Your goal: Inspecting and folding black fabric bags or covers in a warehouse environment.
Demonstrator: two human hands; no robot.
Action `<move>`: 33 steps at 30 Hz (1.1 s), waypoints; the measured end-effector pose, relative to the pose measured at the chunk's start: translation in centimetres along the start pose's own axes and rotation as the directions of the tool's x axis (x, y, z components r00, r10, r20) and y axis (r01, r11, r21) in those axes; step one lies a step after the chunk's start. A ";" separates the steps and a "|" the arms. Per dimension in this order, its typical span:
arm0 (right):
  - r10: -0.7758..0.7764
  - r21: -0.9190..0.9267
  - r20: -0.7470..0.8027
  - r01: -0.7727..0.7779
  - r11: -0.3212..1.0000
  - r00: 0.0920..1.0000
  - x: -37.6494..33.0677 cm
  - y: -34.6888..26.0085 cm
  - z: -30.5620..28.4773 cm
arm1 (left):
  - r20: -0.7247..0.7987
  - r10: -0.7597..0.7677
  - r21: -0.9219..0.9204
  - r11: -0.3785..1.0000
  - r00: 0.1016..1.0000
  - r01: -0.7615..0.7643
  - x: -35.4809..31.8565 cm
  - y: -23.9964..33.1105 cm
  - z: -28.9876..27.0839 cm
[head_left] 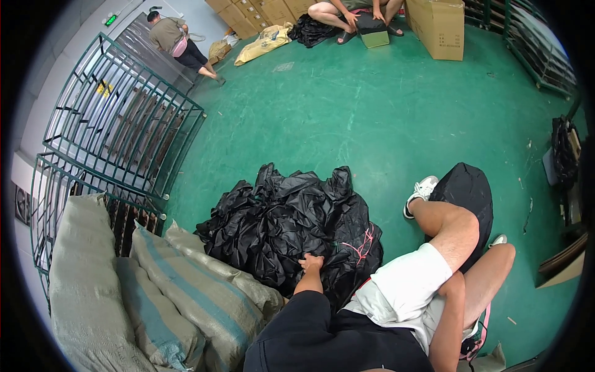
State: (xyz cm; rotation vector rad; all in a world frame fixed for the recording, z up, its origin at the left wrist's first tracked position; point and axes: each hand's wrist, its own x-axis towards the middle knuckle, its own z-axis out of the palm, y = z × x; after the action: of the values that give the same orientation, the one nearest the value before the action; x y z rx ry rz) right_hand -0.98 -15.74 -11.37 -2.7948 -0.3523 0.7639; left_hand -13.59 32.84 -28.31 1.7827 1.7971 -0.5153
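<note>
A large heap of crumpled, shiny black fabric [279, 211] lies on the floor in front of me. My left hand [311, 261] reaches into its near side, fingers curled onto a fold of the cloth. Pink string [362, 247] lies loosely on the heap's right part. Between my legs stands a rounded black fabric-covered bundle [476, 198]. My right hand [454, 283] is bent down behind my raised thigh, close to that bundle. Its fingers are hidden, so what it holds cannot be seen.
Stuffed woven sacks [192, 291] lean at my left, beside green metal racks [124, 118]. Across the green floor a seated person handles a black and green box [374, 38] beside a tall carton [436, 28]. Another person [176, 40] stands far left. Flat cardboard [564, 260] lies right.
</note>
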 end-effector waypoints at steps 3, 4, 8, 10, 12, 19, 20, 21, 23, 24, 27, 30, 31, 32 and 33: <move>0.026 -0.008 0.080 -0.025 1.000 0.997 0.2 -0.4 -0.6 | -0.093 -0.028 -0.367 0.930 0.995 -0.008 3.2 -0.9 -0.9; 0.032 -0.012 0.080 -0.032 0.999 0.996 0.1 0.0 -0.3 | -0.066 -0.109 -0.469 0.881 0.992 0.065 4.8 -0.7 -0.5; 0.046 0.001 0.022 -0.046 0.999 0.999 1.0 1.1 0.9 | 0.234 0.077 -0.631 0.770 0.969 0.091 7.2 -0.6 -0.5; 0.074 0.005 0.068 -0.075 0.997 0.995 1.0 0.9 0.9 | 0.304 0.049 -0.639 0.752 0.951 0.165 6.9 0.3 -0.2; 0.079 0.083 0.019 -0.081 0.993 0.997 0.9 0.6 0.5 | 0.290 -0.071 -0.812 0.510 0.955 0.284 7.3 0.8 -0.6; 0.050 0.012 0.056 -0.051 0.999 0.997 0.5 -0.4 -0.5 | 0.295 -0.422 -0.948 -0.017 0.857 0.317 7.6 -0.3 -4.4; 0.084 0.018 0.049 -0.085 0.996 0.995 0.7 0.4 0.7 | 0.192 -0.414 -0.958 0.120 0.890 0.262 7.3 -0.5 -4.6; 0.105 0.025 0.042 -0.106 0.994 0.994 0.9 0.7 1.1 | 0.188 -0.418 -0.959 0.116 0.889 0.258 7.6 -1.2 -5.1; 0.093 0.029 0.065 -0.095 0.995 0.993 1.3 1.1 1.2 | 0.182 -0.316 -0.957 0.160 0.931 0.241 8.0 -2.0 -5.9; 0.088 0.032 0.086 -0.091 0.995 0.992 1.3 1.1 1.0 | 0.167 -0.319 -0.966 0.136 0.933 0.219 7.9 -2.2 -6.0; 0.043 0.006 0.046 -0.043 0.999 0.998 1.4 1.4 1.6 | -0.119 -0.123 -0.878 0.475 0.985 -0.047 6.9 -2.1 -6.8; 0.028 0.020 0.003 -0.028 0.999 1.000 1.1 1.6 1.7 | -0.376 -0.075 -0.874 0.360 0.924 -0.327 2.9 0.7 -7.3; 0.022 0.020 0.003 -0.022 1.000 1.000 1.2 1.5 1.7 | -0.444 -0.058 -0.867 0.280 0.894 -0.412 1.7 1.6 -8.2; 0.013 0.023 0.006 -0.013 1.000 1.000 1.3 1.3 1.6 | -0.549 -0.042 -0.785 0.369 0.835 -0.497 0.7 2.3 -9.4; 0.018 0.025 0.013 -0.018 1.000 1.000 1.3 1.5 1.7 | -0.551 -0.028 -0.817 0.222 0.834 -0.533 -1.7 4.2 -10.6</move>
State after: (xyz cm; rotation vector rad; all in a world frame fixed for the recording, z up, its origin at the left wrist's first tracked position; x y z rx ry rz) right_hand -0.55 -16.51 -13.82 -2.7750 -0.3181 0.7848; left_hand -10.73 38.33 -18.57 1.1888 1.3805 1.1220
